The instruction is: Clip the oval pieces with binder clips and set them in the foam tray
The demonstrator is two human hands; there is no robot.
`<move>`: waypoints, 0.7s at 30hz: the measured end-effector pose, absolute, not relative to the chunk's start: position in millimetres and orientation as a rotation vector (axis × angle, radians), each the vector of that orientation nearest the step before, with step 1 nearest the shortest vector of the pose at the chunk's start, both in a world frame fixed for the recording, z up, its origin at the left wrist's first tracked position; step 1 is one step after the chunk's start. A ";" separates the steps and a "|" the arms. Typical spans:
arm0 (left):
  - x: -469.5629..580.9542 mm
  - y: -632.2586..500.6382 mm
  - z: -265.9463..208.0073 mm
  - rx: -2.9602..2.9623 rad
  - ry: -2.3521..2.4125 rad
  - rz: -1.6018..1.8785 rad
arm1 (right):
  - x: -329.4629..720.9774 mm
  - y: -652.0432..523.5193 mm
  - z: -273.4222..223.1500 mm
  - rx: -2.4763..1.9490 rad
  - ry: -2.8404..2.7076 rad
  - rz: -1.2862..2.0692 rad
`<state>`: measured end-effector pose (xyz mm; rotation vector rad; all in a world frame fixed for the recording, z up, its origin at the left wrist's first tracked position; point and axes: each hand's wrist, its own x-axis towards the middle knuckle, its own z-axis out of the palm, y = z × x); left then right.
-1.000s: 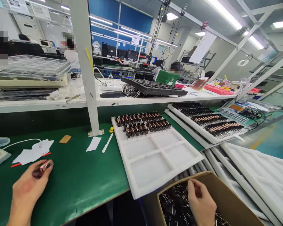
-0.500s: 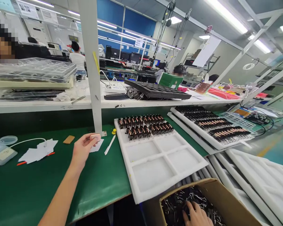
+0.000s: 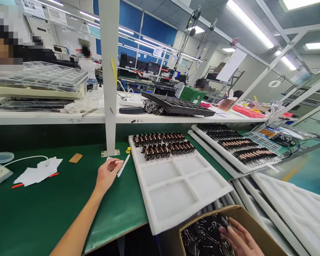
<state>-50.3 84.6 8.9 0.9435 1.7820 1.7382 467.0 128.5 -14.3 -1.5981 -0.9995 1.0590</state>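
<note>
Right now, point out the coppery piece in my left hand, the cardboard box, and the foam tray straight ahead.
Coppery piece (image 3: 120,162): head view, its exposed upper surface.
Cardboard box (image 3: 258,230): head view, inner wall.
White foam tray (image 3: 185,176): head view, where its dividers cross.

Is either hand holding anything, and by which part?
Left hand: a small coppery piece, by its edge. Right hand: apparently a black clip, grip point unclear.

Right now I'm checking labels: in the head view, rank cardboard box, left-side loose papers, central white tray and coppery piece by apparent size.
Central white tray
Cardboard box, cropped
Loose papers
Coppery piece, partly hidden
</note>
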 end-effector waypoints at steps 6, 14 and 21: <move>-46.8 85.3 8.6 0.916 1.750 1.727 | 400.5 148.2 38.0 -1.227 -0.870 1.286; -48.5 85.3 8.5 0.800 1.648 1.804 | 252.5 174.1 66.8 -0.803 -0.928 1.832; -47.8 86.4 9.7 0.695 1.485 1.841 | 138.4 201.3 75.3 -0.793 -1.106 2.011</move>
